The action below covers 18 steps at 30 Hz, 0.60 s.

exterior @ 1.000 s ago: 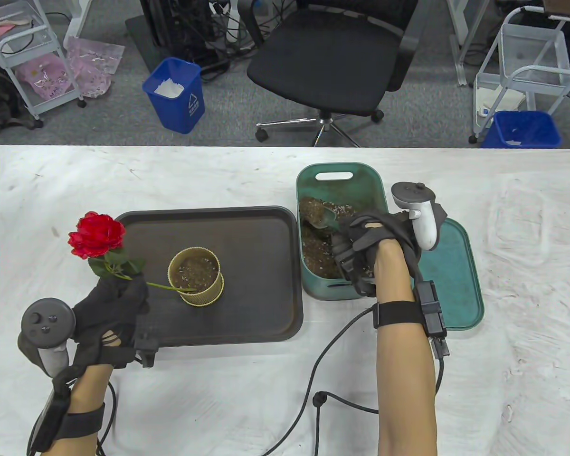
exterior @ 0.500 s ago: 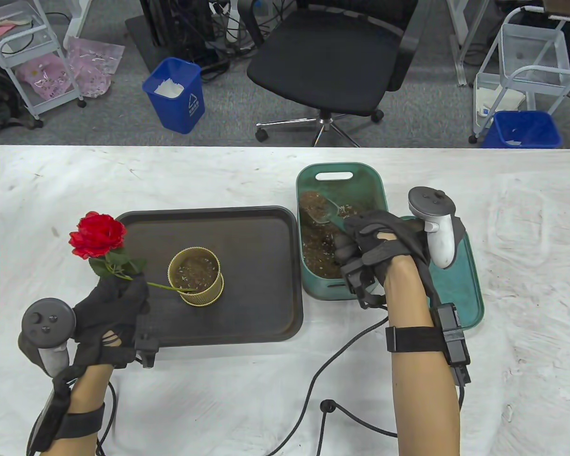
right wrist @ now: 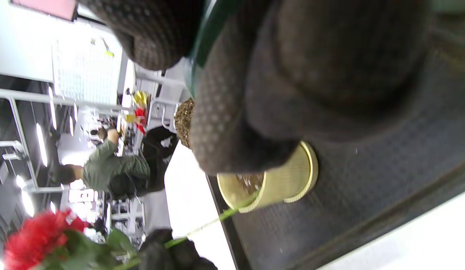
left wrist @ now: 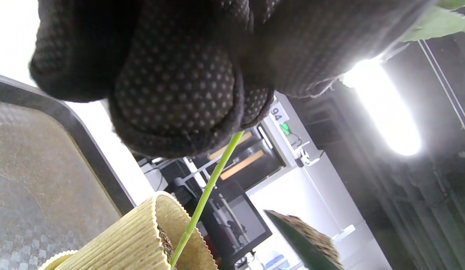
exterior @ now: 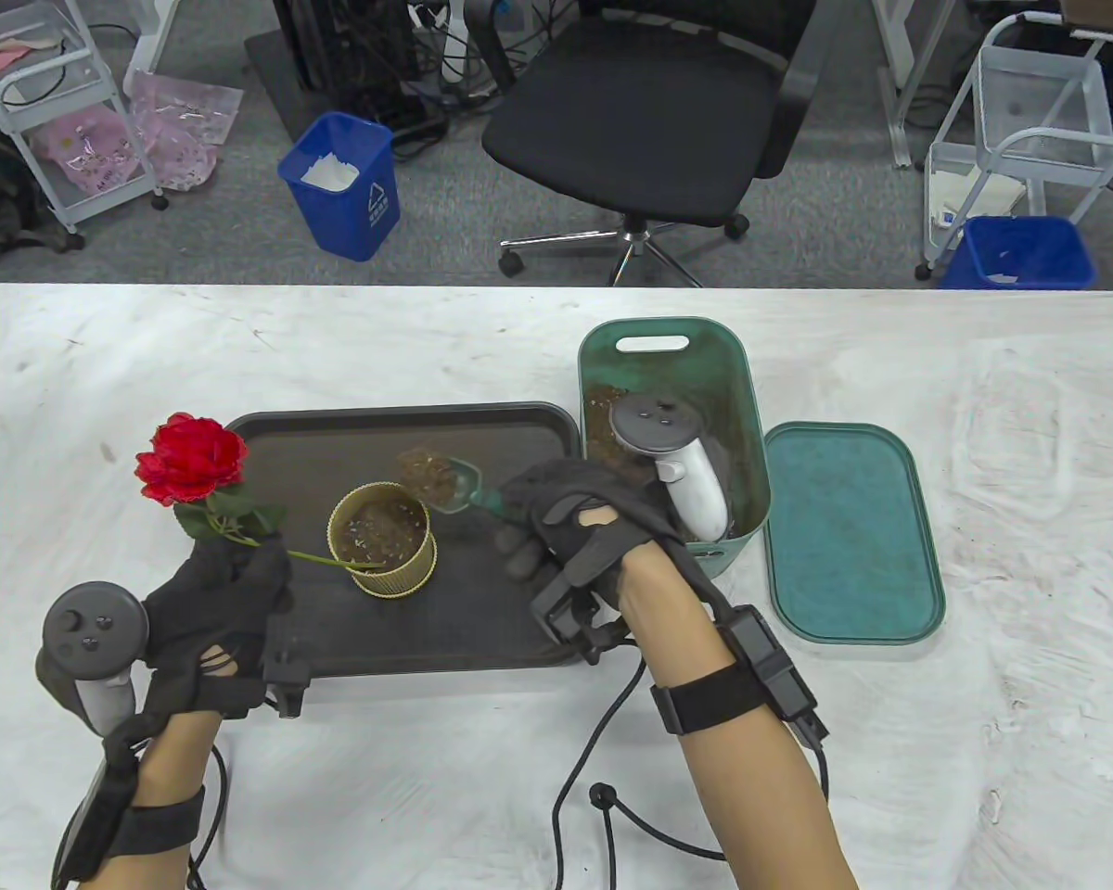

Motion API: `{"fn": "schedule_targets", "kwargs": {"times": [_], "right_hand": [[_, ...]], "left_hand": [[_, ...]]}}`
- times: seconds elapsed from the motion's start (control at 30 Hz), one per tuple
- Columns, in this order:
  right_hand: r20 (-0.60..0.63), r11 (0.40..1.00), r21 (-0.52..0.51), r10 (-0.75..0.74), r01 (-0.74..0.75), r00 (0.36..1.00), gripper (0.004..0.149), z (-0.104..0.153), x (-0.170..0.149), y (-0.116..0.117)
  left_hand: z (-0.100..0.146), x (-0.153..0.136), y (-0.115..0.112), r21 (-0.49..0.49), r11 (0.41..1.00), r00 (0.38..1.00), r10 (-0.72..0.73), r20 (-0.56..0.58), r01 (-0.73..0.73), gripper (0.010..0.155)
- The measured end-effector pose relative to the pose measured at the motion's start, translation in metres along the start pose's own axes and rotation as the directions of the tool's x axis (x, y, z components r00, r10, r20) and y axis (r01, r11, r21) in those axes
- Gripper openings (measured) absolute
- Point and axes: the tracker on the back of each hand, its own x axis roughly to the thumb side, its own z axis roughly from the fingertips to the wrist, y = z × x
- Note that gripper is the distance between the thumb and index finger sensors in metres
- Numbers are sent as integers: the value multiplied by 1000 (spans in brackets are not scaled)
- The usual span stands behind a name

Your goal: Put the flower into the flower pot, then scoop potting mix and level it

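Meanwhile, on the white table (exterior: 519, 797), beside a black chair (exterior: 649, 111) and blue bin (exterior: 343, 185), the left hand (exterior: 218, 593) is pinching the flower (exterior: 190, 459) while the right hand (exterior: 580, 524) is gripping a loaded scoop (exterior: 441, 480) just beside the flower pot (exterior: 382, 540).

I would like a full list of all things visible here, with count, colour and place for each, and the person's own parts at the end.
flower: 1, red with green stem, stem end in the pot, held tilted at the tray's left edge
flower pot: 1, yellow ribbed, on the tray, holds some mix
tray: 1, dark brown, table centre
scoop: 1, green, loaded with mix, above the tray right of the pot
bin of potting mix: 1, green, right of the tray
lid: 1, green, flat on the table right of the bin
table: 1, white
office chair: 1, black, beyond the table
waste bins: 2, blue, on the floor
carts: 2, white, far corners
left hand: black glove, grips the stem
right hand: black glove, holds the scoop
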Motion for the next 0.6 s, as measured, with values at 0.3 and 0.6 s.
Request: {"fn": "schedule_targets", "kwargs": {"times": [0.3,0.6], "right_hand": [[-74,989,-16,148,-150,986,54,-34,-5,39],[-97,831,-228,499,-507,861,50,-30,34,58]], "left_hand": [[1,2,-1,2,1000,1000,-19,23,19,45],[2,2,-2,1,1000,999,-28,35,28,45]]}}
